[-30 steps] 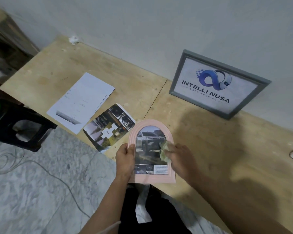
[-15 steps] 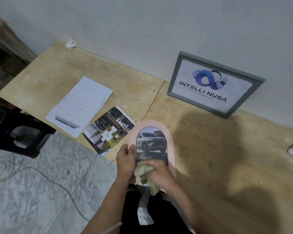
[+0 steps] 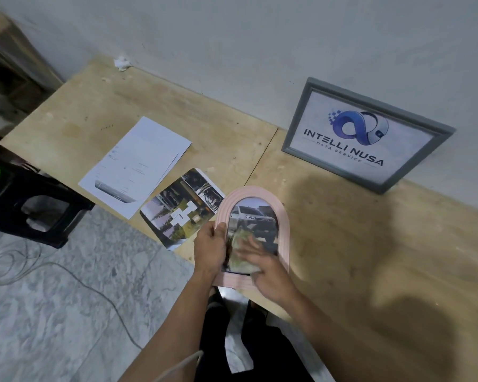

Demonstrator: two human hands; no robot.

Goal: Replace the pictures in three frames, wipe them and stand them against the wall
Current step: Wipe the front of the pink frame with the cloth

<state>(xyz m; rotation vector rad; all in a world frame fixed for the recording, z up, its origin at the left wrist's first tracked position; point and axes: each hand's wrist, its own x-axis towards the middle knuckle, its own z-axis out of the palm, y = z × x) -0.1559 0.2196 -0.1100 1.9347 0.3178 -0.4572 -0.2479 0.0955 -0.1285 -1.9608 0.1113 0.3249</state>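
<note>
The right hand (image 3: pixel 262 267) has its blurred fingers (image 3: pixel 249 245) spread over a crumpled pale green cloth (image 3: pixel 239 256), pressing it onto the glass of a pink arch-topped plastic picture frame (image 3: pixel 283 230); whether they curl round the cloth or lie flat on it cannot be told. Just left of them, the left hand (image 3: pixel 209 248) grips the frame's left edge, thumb over the front, steadying it at the near edge of the pale plywood table (image 3: pixel 342 244). The frame already shows a white car photo, so its picture seems replaced and the wiping is the step in hand; standing it against the wall is left. Well beyond the fingers to the right, a grey rectangular wooden frame with a blue logo print (image 3: pixel 367 136) leans on the white wall (image 3: pixel 260 37), apparently finished. A third frame cannot be made out. Left of the fingers lie a glossy photo collage sheet (image 3: pixel 181 208) and white printed papers (image 3: pixel 134 166); neither blocks the path to the wall. A black plastic stool (image 3: pixel 36 208) stands far left on the marble floor.
</note>
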